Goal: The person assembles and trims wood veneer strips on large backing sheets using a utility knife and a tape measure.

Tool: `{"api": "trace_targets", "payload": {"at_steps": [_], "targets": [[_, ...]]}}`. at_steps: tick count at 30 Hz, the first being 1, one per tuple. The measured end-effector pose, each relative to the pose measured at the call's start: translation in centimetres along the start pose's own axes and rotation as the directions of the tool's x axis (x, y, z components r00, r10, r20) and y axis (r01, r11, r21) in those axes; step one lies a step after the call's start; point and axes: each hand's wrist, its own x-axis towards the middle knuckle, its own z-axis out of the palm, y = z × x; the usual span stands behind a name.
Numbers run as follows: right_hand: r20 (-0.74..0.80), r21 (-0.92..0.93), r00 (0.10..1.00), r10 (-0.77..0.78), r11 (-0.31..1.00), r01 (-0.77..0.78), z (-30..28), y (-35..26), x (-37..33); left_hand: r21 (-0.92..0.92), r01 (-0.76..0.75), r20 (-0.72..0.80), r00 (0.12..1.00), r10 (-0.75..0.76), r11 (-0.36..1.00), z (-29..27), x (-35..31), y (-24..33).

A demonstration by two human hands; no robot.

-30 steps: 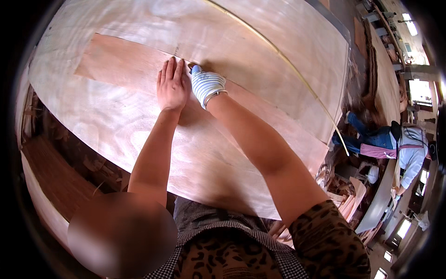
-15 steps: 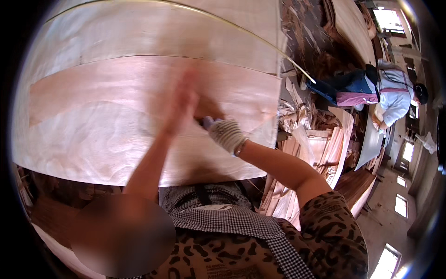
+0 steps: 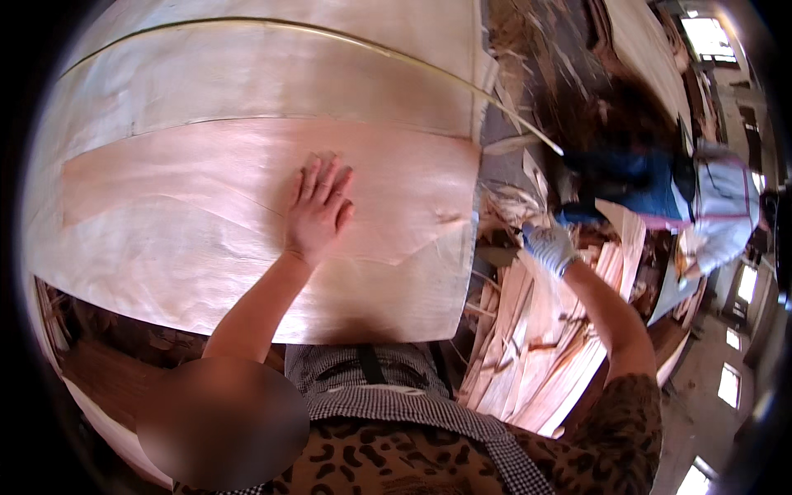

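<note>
My left hand (image 3: 314, 216), bare, lies flat with its fingers apart on a broad strip of pinkish wood veneer (image 3: 396, 177). That strip rests on a larger pale veneer sheet (image 3: 214, 289), and its curved lower edge overlaps the sheet. Beyond the sheet's right edge, my right hand (image 3: 548, 248) wears a striped white glove with blue fingertips. Its fingers look drawn together above loose veneer scraps (image 3: 516, 202). Whatever they may hold is too small or hidden to make out.
A thin yellowish rod or strip (image 3: 330, 33) arches across the far part of the sheet and sticks out past its right edge. Long veneer offcuts (image 3: 544, 338) are heaped at the right. Another person (image 3: 660, 186) stands farther right, beside a stack of veneer (image 3: 643, 54).
My right hand has swung from the middle of the sheet out past its right edge. My left hand, blurred before, now rests still and lower on the strip. The other person has shifted slightly.
</note>
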Motion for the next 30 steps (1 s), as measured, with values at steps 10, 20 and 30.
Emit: {"api": "trace_targets", "payload": {"at_steps": [10, 20, 30], "targets": [[-0.689, 0.327, 0.712, -0.134, 0.819, 0.471, -13.7, -16.8, 12.7, -0.405, 0.206, 0.008, 0.975, -0.222, 0.891, -3.2, 1.8, -11.5], [-0.474, 0.191, 0.773, -0.422, 0.808, 0.558, -29.1, -35.1, 28.2, -0.425, 0.453, -0.297, 0.748, -0.593, 0.784, -7.0, -2.1, -25.9], [-0.356, 0.804, 0.932, -0.068, 0.486, 0.343, -20.2, -24.9, 29.6, -0.203, 0.495, -0.213, 0.82, -0.532, 0.845, -6.4, -1.4, -27.1]]}}
